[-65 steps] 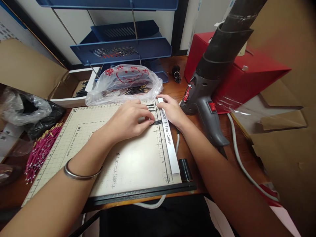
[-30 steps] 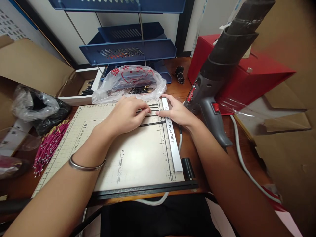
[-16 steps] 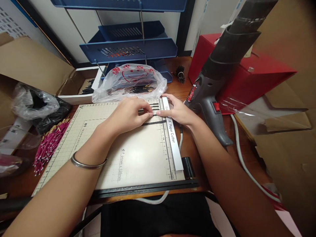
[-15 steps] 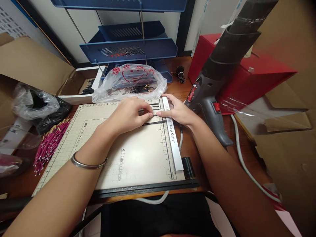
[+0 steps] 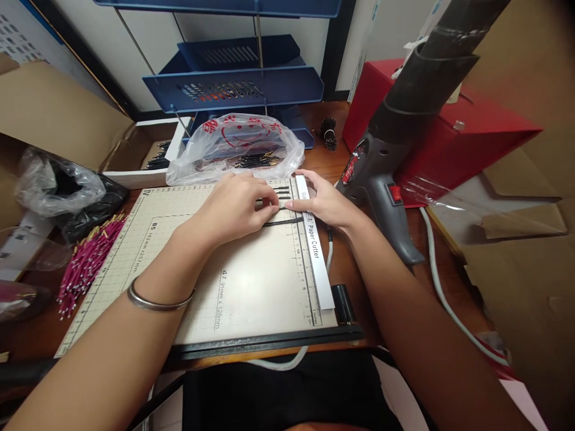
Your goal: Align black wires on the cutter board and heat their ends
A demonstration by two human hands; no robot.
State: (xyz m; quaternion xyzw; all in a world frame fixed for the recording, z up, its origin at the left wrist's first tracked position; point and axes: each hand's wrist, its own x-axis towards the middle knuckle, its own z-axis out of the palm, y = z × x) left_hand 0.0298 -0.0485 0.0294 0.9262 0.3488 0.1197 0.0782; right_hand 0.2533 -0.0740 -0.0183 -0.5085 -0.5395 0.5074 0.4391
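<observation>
A cream paper cutter board (image 5: 260,269) with printed rulers lies in front of me, a white strip (image 5: 314,245) along its right side. My left hand (image 5: 245,203) rests on its upper part, thumb and forefinger pinched on a thin black cord (image 5: 282,208) that is mostly hidden by the fingers. From the right, my right hand (image 5: 326,202) reaches over the white strip; its thumb tip presses the cord's right end, while the forefinger lies by the strip's top. More black cords (image 5: 283,222) stretch across the board just below the fingers, and short black pieces (image 5: 283,191) lie above them.
A clear plastic bag (image 5: 242,143) of black cords sits behind the board. Magenta cords with gold ends (image 5: 92,260) lie to its left. At right stand a grey heat gun (image 5: 390,149) and a red box (image 5: 485,120). Blue shelves (image 5: 233,87) rise at the back.
Both hands stay nearly where they were, with the fingers still together at the cord. The view has shifted very slightly.
</observation>
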